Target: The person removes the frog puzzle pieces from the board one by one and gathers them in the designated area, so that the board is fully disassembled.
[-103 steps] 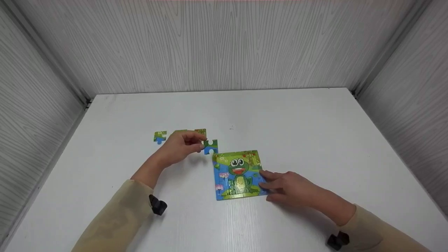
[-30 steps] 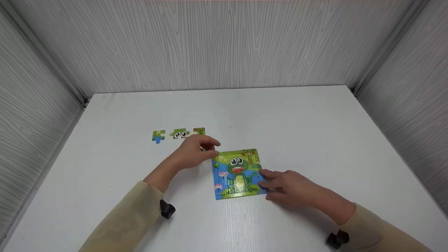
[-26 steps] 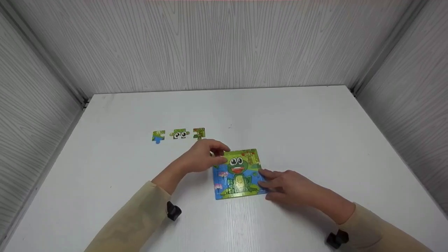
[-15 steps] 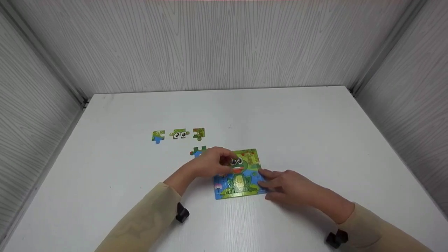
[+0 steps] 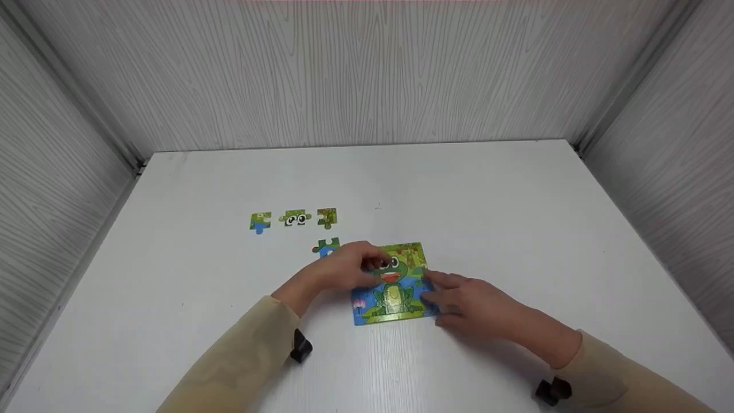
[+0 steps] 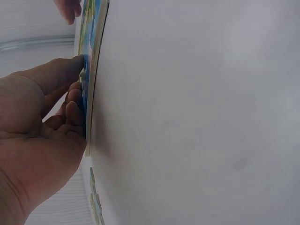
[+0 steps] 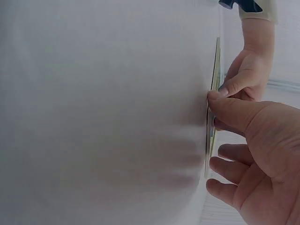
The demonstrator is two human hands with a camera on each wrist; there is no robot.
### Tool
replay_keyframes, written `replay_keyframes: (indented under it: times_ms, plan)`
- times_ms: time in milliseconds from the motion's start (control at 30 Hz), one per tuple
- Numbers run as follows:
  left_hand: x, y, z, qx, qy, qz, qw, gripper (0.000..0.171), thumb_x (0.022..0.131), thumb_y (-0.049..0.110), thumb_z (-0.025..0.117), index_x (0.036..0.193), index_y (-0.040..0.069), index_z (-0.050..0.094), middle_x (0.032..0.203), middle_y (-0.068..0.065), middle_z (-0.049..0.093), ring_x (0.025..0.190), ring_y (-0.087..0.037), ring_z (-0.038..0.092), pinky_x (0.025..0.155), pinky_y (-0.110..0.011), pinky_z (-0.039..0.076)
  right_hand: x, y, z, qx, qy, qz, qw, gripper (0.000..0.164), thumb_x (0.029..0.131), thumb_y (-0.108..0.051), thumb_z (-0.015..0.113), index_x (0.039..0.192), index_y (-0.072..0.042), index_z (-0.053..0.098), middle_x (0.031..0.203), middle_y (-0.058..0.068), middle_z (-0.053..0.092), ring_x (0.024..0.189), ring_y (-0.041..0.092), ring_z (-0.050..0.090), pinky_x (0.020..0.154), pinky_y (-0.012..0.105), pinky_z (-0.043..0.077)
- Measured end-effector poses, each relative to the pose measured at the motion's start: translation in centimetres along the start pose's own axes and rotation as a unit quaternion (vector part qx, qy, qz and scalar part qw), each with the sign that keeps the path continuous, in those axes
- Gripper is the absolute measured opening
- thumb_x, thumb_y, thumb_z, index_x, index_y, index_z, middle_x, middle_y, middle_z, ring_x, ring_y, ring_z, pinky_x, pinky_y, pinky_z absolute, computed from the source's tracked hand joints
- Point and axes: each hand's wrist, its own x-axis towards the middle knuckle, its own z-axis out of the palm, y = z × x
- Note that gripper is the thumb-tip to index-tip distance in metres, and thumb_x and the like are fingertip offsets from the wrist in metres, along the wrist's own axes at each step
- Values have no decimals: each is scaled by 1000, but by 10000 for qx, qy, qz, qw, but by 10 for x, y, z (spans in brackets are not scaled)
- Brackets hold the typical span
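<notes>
The square frog puzzle board (image 5: 393,312) lies on the white table, its upper left part hidden by my left hand (image 5: 347,267). The curled fingers and thumb of that hand touch the board's face; whether they pinch a piece is hidden. Straight fingers of my right hand (image 5: 473,301) rest along the board's right edge, and the right wrist view shows its thumb against that edge. Just left of the board is a green and blue jigsaw piece (image 5: 327,247), partly covered by my left hand.
Behind the hands, three jigsaw pieces lie in a row: a green and blue piece (image 5: 260,222), a piece with the frog's eyes (image 5: 295,218) and a green tree piece (image 5: 327,217). Grey wood-grain panels (image 5: 367,74) wall the table at the back and sides.
My left hand has left the green and blue piece, which lies farther left and lower than before, and has moved right and toward me onto the board. My right hand stays at its edge.
</notes>
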Motion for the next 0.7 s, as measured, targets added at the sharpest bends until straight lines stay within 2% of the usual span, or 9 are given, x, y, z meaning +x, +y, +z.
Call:
replay_keyframes:
  times_ms: [67, 200, 400, 700]
  plan:
    - [1, 1, -1, 75, -47, 69, 9999, 40, 99, 19, 76, 138, 15, 70, 114, 2, 62, 104, -21, 55, 97, -39, 49, 2, -4, -2, -322, -15, -92, 9994, 51, 97, -22, 80, 144, -8, 67, 160, 19, 49, 141, 38, 54, 106, 51, 51]
    - [2, 3, -3, 133, -168, 86, 9997, 41, 100, 18, 74, 141, 15, 69, 113, 1, 62, 104, -21, 54, 95, -39, 48, 8, -9, -2, -516, -65, -293, 9982, 50, 97, -26, 81, 143, -10, 68, 157, 18, 52, 140, 38, 55, 106, 49, 52]
    - [0, 4, -3, 168, -212, 2, 9996, 42, 100, 18, 74, 141, 15, 68, 117, 1, 61, 106, -22, 54, 99, -40, 49, 19, -11, 0, -317, -27, -465, 9984, 49, 99, -31, 78, 142, -11, 69, 155, 19, 55, 139, 39, 56, 104, 50, 53]
    - [-1, 5, -3, 185, -187, -37, 9996, 41, 100, 19, 74, 141, 18, 69, 120, 2, 60, 109, -21, 54, 101, -39, 48, 27, -7, 6, 231, -147, -317, 9991, 50, 102, -36, 74, 144, -11, 67, 157, 13, 54, 142, 32, 54, 105, 52, 52]
